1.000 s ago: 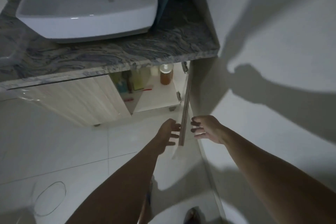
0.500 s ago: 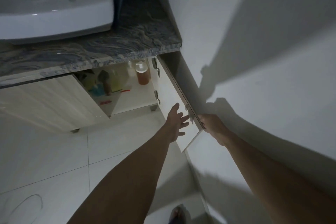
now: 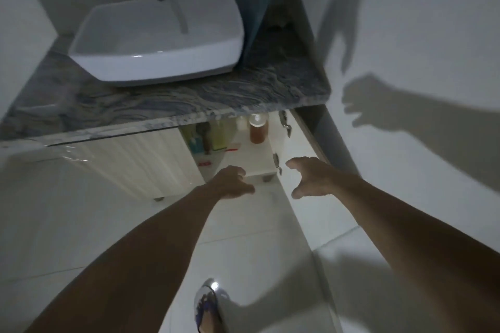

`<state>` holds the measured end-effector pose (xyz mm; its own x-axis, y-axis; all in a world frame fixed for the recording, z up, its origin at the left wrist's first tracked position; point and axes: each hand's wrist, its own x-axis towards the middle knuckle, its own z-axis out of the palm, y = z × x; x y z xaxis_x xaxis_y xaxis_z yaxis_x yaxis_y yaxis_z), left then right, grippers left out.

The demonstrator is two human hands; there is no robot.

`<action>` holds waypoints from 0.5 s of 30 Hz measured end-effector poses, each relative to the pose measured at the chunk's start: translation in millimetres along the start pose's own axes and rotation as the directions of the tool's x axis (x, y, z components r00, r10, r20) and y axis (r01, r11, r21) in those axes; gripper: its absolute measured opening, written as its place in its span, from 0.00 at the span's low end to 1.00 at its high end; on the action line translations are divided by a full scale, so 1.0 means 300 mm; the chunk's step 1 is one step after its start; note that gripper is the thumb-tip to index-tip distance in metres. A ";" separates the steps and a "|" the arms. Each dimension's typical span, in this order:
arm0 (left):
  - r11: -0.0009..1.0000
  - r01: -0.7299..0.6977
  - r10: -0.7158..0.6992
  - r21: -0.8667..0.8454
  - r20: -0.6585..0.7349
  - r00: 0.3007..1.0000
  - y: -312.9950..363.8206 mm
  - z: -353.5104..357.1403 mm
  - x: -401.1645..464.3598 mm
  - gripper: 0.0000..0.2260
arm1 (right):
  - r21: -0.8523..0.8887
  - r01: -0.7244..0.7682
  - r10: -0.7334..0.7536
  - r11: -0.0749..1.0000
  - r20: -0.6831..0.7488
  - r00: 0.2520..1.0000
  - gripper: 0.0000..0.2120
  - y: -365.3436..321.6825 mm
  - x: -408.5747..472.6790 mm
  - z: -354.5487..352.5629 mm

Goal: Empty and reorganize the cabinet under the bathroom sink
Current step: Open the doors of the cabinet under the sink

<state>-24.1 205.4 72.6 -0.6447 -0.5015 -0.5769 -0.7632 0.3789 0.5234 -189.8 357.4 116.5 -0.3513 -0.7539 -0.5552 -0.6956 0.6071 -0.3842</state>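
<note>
Neither grip held anything: left hand (image 3: 232,182) and right hand (image 3: 311,177) hovered loosely curled before the open cabinet (image 3: 243,154), whose upright amber bottle (image 3: 258,130) stood ahead and deeper in, roughly between them.

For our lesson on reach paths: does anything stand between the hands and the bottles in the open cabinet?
Nothing visible does. The right door is swung open against the wall, and both the left hand and right hand hover empty before the opening. The amber bottle stands exposed; the other bottles sit deeper, half-shadowed.

Two hands (image 3: 270,180), one sink (image 3: 159,43)
</note>
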 end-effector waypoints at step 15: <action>0.974 0.069 -0.055 0.218 -0.072 0.996 -0.678 -0.584 0.096 0.44 | -0.168 0.218 -0.188 0.961 0.180 0.966 0.56 -0.787 0.626 0.087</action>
<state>120.2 -22.4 59.3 -0.5969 -0.5760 -0.5585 -0.7973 0.5033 0.3331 -75.3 79.1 83.6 -0.0957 -0.7967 -0.5967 -0.8508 0.3767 -0.3665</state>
